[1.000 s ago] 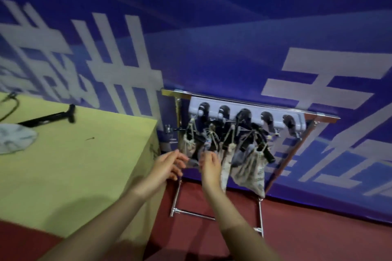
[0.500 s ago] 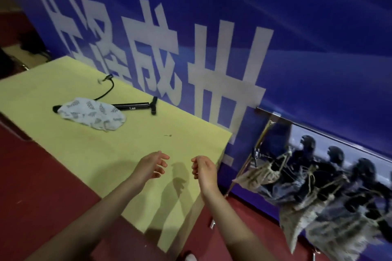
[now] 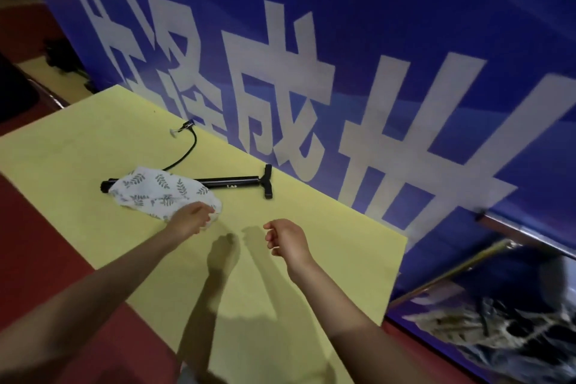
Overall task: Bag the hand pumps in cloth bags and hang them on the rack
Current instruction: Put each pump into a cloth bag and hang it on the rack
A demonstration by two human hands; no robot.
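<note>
Hand pump (image 3: 227, 181) lies beyond both hands on the yellow table (image 3: 78, 150), long axis left to right, T-handle rightward. Nearer it, the left hand (image 3: 190, 219) with loosely curled fingers touches the cloth bag (image 3: 156, 193) draped over the pump's left end; the right hand (image 3: 286, 238) hangs loosely curled, holding nothing.

We see the hand pump (image 3: 218, 181) lying on the table (image 3: 93, 140), behind the cloth bag (image 3: 156, 193) that partly covers it. The rack (image 3: 498, 243) stands right of the table, against the banner (image 3: 405, 25).
</note>
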